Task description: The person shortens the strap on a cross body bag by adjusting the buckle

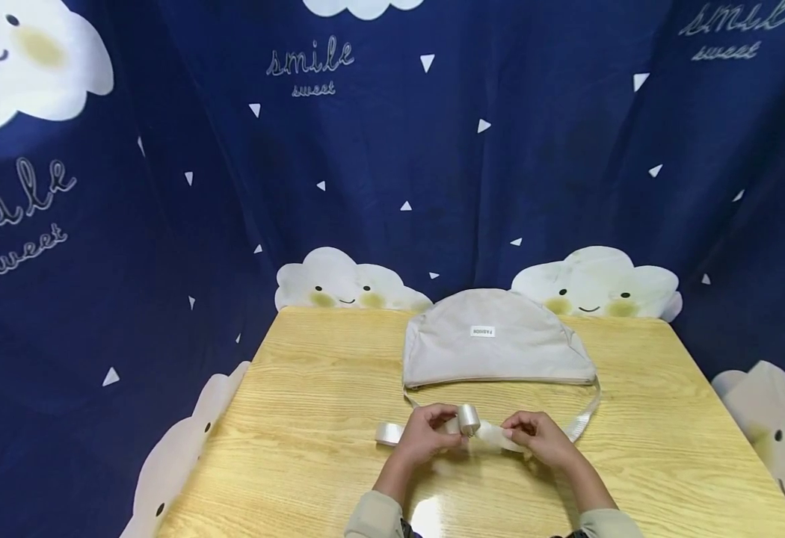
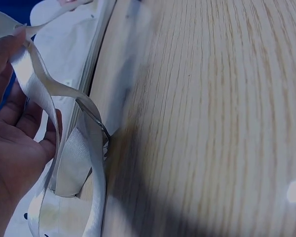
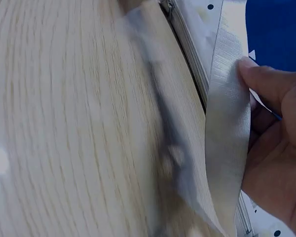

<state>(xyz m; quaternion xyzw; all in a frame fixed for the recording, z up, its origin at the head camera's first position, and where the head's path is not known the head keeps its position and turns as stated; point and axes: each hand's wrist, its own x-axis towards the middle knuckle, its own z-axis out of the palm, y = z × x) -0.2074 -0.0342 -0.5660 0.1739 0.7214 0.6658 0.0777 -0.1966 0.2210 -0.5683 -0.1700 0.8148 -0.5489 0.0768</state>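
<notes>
A pale shoulder bag (image 1: 500, 355) with a small label lies on the table, its zipped edge facing me. Its shiny cream strap (image 1: 493, 435) runs from both lower corners towards my hands. Near the table's middle, my left hand (image 1: 425, 435) pinches the strap, which loops up beside the fingers. In the left wrist view, loops of strap (image 2: 34, 81) hang past the palm, along with a thin metal buckle piece (image 2: 94, 118). My right hand (image 1: 542, 437) pinches another stretch; in the right wrist view, that flat strap (image 3: 228, 113) passes beneath the thumb.
The light wooden table (image 1: 312, 373) carries the bag towards its far edge. A dark blue cloth (image 1: 379, 149) with clouds and small triangles hangs behind and beside it. A loop of strap (image 1: 389, 433) lies left of my left hand.
</notes>
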